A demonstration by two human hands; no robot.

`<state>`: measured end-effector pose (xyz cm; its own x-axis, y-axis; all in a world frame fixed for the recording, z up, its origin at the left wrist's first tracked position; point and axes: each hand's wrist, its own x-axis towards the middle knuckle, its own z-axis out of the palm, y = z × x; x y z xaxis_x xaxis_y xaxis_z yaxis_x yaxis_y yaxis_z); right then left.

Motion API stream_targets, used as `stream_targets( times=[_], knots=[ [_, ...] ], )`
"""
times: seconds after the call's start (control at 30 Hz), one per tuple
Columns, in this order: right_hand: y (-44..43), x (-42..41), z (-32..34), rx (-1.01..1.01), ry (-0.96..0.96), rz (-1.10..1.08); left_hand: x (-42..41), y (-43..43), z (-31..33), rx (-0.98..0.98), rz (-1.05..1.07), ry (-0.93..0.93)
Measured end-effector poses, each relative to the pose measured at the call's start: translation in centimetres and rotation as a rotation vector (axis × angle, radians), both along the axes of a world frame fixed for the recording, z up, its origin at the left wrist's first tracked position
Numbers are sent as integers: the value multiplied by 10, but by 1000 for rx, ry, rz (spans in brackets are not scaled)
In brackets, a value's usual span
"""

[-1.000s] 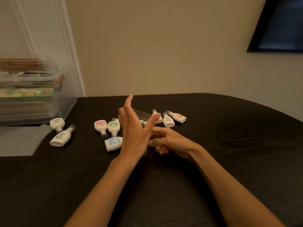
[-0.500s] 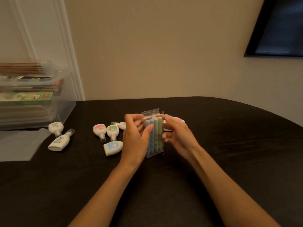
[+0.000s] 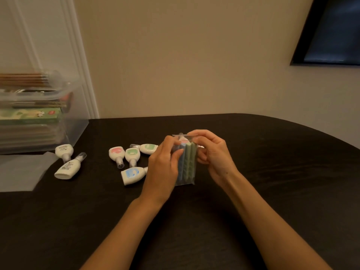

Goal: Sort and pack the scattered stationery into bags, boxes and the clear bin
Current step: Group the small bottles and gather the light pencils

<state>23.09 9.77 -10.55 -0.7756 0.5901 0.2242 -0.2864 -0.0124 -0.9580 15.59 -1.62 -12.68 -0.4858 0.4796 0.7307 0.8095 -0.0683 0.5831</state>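
Bag (image 3: 186,172): held upright at mid-table (image 3: 272,172), blue and green sticks (image 3: 191,158) inside.
Left hand (image 3: 162,168): curled round the bag's left side.
Right hand (image 3: 213,155): curled round the bag's right side, near the top.
Bottles (image 3: 132,155): scattered left of the hands.

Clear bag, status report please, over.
Left hand, right hand both pinch clear bag near its top. Blue and green sticks inside. Small bottles loose on table to its left.

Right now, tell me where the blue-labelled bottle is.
Head view, left of centre: the blue-labelled bottle lies on its side on the dark table, right beside the left hand and nearer the camera than the pink-labelled bottle.
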Motion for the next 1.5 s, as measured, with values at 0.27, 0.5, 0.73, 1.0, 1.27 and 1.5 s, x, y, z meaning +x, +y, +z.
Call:
stream_targets(
  times=[0.27, 0.5, 0.73, 1.0, 1.27, 1.5],
  knots=[
    [-6, -1, 1, 123, 44, -72, 0, 0, 2, 35, -28, -152],
    [-7, -4, -2, 361, 79, -195, -3, 1, 2, 52, -27, -133],
    [-6, -2, -7, 648, 108, -346, -2, -2, 2, 84, -22, -102],
    [-8, 2, -11, 924, 136, -456, -5, -2, 2, 43, 21, -52],
    [-20, -1, -16, 716, 21, -437, -4, -2, -3, -4, -64, -235],
    [-25, -11, -5, 220, 61, -520, -13, -5, 4, -7, 33, -551]
  ],
)
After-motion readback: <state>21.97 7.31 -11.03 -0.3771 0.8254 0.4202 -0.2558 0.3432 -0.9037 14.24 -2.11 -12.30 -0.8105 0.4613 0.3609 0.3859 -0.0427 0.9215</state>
